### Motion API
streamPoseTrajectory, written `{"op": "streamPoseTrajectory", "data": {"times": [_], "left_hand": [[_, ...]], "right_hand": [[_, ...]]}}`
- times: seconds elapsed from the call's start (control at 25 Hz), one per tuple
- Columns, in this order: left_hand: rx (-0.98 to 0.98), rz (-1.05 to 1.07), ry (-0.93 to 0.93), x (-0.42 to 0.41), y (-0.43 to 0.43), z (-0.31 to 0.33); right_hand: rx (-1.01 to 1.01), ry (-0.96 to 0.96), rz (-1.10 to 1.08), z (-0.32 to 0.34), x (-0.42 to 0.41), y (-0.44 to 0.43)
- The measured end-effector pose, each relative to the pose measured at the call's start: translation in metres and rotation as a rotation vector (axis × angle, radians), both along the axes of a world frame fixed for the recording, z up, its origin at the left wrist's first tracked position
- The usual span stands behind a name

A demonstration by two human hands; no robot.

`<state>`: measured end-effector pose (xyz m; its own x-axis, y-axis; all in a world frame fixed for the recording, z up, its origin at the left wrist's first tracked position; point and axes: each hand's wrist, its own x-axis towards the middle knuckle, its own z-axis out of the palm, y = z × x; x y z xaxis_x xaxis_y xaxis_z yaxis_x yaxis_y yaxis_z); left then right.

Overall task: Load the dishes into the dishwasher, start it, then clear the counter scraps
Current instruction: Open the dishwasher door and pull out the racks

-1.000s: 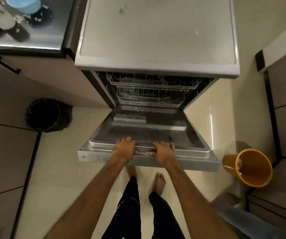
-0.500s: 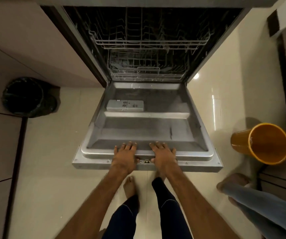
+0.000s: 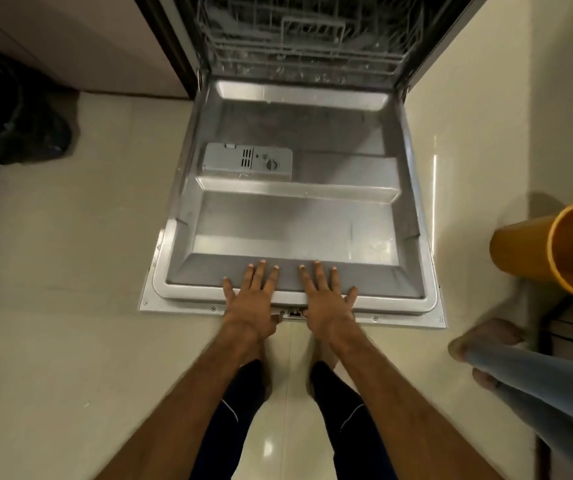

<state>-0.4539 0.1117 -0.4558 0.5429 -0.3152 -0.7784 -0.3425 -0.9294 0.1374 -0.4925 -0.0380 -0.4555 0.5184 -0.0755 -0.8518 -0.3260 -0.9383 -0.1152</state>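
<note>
From the head view, the dishwasher door [image 3: 295, 220] lies dropped open over the tiled floor [image 3: 70, 271]. Its steel inner face is up, with a grey soap dispenser [image 3: 247, 162] near its left edge. Behind the hinge, the wire rack [image 3: 306, 46] sits inside the dark tub at the top of the view. A black bin bag [image 3: 11, 109] stands on the floor off the door's left side, and an orange bucket [image 3: 555, 251] stands off its right side. Another person's feet [image 3: 486, 337] are near the door's front right corner.

The left hand [image 3: 252, 299] and right hand [image 3: 326, 299] both rest flat on the door's front edge. Their fingers are straight and spread, one hand on each side of the latch [image 3: 294, 313], gripping nothing.

A second ago the door was only part-way down, with the fingers curled over its rim.
</note>
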Motion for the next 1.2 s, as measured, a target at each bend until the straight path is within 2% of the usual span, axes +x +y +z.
{"op": "streamPoseTrajectory", "data": {"times": [0.2, 0.6, 0.76, 0.92, 1.04, 1.2], "left_hand": [[0.017, -0.008, -0.011, -0.026, 0.008, -0.069], [0.068, 0.022, 0.179, -0.023, 0.007, -0.167], [0.058, 0.04, 0.248, -0.011, 0.005, -0.183], [0.105, -0.041, 0.281, -0.003, -0.004, -0.188], [0.093, -0.14, 0.223, 0.02, -0.01, -0.182], [0.097, -0.129, 0.132, 0.058, -0.032, -0.175]], "right_hand": [[0.006, -0.022, 0.014, -0.07, -0.028, 0.008], [0.065, 0.011, -0.007, -0.174, -0.043, 0.012], [0.069, 0.094, 0.011, -0.198, -0.034, 0.012], [0.1, 0.167, 0.013, -0.207, -0.022, 0.011], [0.089, 0.238, 0.058, -0.201, -0.01, 0.008], [0.014, 0.375, 0.195, -0.186, 0.04, 0.009]]}}
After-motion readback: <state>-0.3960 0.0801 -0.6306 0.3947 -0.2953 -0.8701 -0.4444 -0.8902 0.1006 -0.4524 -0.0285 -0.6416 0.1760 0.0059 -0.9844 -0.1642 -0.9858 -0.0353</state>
